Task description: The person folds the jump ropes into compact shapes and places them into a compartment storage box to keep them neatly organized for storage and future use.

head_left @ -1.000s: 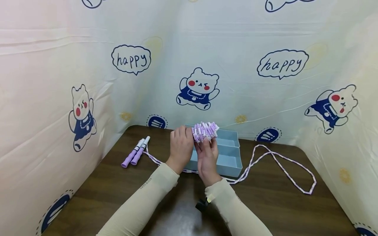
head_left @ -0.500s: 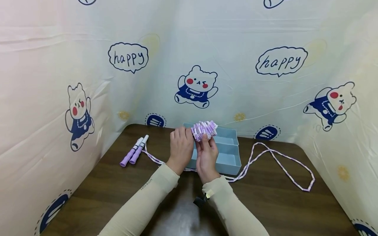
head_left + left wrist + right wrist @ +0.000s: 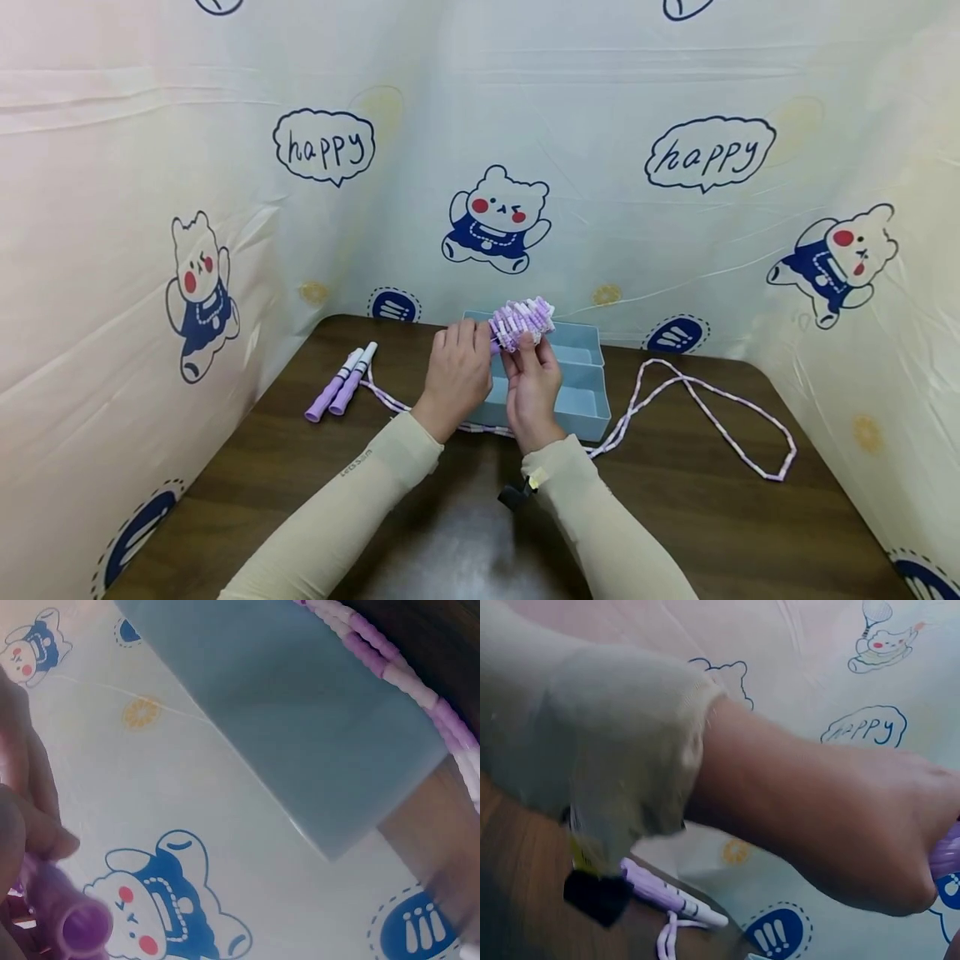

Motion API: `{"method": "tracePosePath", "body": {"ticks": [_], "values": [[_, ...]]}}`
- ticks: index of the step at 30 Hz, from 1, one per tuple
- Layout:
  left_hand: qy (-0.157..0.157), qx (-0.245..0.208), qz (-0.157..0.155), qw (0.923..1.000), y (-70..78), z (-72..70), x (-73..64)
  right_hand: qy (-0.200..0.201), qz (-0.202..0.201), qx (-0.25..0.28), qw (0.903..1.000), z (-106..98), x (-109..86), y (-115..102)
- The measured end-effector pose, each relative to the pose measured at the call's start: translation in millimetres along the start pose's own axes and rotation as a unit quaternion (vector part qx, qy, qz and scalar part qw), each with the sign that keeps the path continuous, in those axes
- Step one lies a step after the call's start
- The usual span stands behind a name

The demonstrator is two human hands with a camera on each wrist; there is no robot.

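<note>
A lilac-and-white beaded jump rope, wound into a thick bundle, is held up in front of the blue box. My left hand grips it at its left end, where a bit of purple handle shows by the fingertips. The right hand holds the bundle from below, thumb up against the beads. In the left wrist view the hollow end of a purple handle sticks out beside curled fingers. Purple ribbed plastic shows at the far edge of the hand in the right wrist view.
Behind the hands stands a blue box with compartments. A second beaded rope runs across the table in front of the box and loops at right. Its two purple handles lie side by side at left. A printed curtain surrounds the table.
Both hands and the wound rope have moved slightly up and to the right. A bit of the purple handle now shows between the left fingers and the bundle. The view has shifted a little.
</note>
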State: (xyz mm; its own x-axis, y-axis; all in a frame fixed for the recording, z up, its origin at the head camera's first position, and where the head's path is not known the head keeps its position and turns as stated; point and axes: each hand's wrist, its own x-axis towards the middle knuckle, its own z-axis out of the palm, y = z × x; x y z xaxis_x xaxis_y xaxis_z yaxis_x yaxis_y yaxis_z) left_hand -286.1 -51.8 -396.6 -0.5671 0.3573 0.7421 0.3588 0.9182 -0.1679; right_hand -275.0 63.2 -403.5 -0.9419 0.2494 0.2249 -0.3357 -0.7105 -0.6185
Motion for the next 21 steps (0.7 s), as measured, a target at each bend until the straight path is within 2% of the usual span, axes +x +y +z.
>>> {"method": "tracePosePath", "body": {"ticks": [6, 14, 21], "values": [[-0.019, -0.004, 0.036, 0.9992, -3.7, -5.9, -2.2, -0.016, 0.007, -0.014, 0.9997, -4.6, 3.6, -6.8], [-0.032, -0.071, 0.048, 0.9958, -9.8, -12.8, -7.4, -0.039, 0.011, -0.055, 0.9977, -10.5, 12.6, -20.6], [-0.059, -0.103, 0.055, 0.9914, -18.3, -13.5, -23.5, -0.052, 0.027, -0.078, 0.9952, -17.9, 15.6, -26.5]]}}
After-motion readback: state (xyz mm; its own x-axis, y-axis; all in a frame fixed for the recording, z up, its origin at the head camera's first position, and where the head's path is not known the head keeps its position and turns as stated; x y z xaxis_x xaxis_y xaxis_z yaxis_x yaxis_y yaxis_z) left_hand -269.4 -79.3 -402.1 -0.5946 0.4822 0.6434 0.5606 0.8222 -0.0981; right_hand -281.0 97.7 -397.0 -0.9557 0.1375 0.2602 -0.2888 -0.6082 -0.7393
